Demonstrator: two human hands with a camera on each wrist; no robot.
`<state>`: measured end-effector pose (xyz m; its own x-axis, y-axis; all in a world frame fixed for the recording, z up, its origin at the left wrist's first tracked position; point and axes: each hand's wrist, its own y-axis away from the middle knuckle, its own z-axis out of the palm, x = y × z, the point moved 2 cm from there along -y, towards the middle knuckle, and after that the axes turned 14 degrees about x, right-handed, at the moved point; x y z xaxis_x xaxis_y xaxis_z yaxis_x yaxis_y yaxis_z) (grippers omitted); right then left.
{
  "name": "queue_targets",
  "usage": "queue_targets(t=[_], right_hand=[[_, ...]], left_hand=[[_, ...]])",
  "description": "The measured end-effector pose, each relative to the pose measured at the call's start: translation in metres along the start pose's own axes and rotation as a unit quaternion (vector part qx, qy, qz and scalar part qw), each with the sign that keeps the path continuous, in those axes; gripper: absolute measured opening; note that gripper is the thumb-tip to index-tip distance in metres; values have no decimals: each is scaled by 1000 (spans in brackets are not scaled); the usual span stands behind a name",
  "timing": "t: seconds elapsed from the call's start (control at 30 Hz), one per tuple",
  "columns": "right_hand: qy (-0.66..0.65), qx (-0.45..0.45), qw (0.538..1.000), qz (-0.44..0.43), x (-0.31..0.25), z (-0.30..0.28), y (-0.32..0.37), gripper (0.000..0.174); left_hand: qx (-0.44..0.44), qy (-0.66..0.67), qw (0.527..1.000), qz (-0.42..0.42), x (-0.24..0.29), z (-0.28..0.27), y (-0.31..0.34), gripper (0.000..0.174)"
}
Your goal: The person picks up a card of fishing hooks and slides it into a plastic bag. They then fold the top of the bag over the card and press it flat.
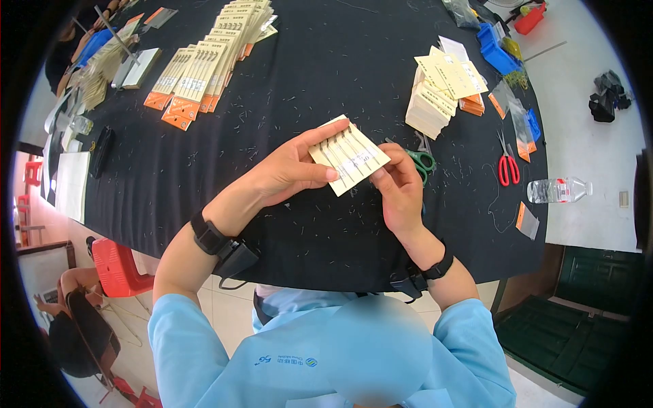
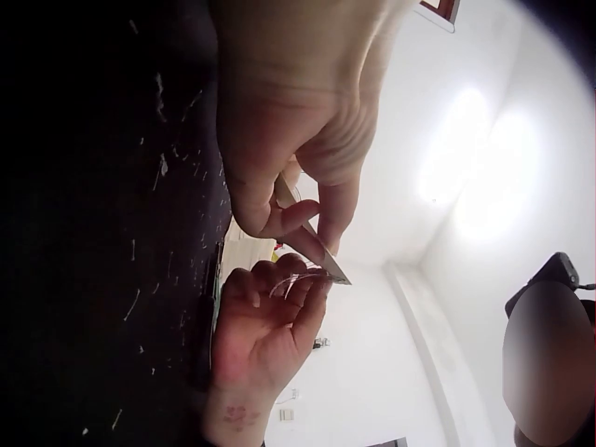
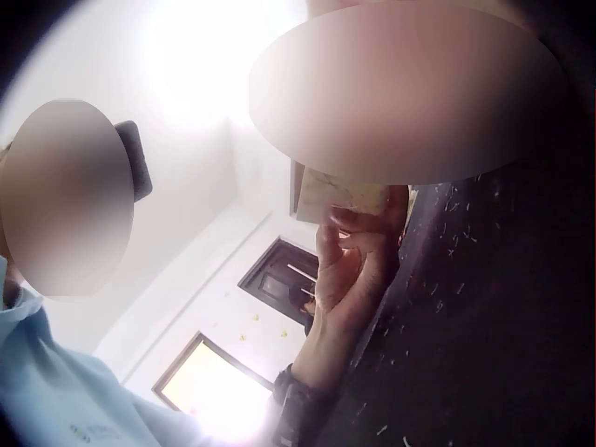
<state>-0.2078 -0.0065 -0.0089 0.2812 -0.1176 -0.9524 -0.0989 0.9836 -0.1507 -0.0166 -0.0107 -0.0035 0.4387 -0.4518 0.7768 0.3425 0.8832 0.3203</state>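
Note:
A cream card (image 1: 355, 163) with several thin dark strips across it and pale printing in the middle is held tilted above the black cloth. My left hand (image 1: 289, 166) grips it from the left, thumb on its face and index finger along the far edge. At its right corner, the curled fingers of my right hand (image 1: 401, 190) pinch the edge. A fine clear strand (image 2: 296, 277) loops by the right fingers in the left wrist view. Green-handled scissors (image 1: 425, 161) lie just beyond the right hand, partly hidden by it.
Overlapping rows of filled cards with orange ends (image 1: 201, 71) lie at the far left. A stack of cream cards (image 1: 430, 109) stands at the far right, near red scissors (image 1: 508, 170), a water bottle (image 1: 559, 190) and a blue tray (image 1: 496, 51). Thread scraps dot the black cloth (image 1: 299, 238).

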Motion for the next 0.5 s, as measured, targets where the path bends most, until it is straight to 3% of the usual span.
queue_targets(t=[0.5], right_hand=[[-93,-25,995,-28,-2,-2,0,9]], left_hand=[[-14,9,1000,2,-1,1,0,83]])
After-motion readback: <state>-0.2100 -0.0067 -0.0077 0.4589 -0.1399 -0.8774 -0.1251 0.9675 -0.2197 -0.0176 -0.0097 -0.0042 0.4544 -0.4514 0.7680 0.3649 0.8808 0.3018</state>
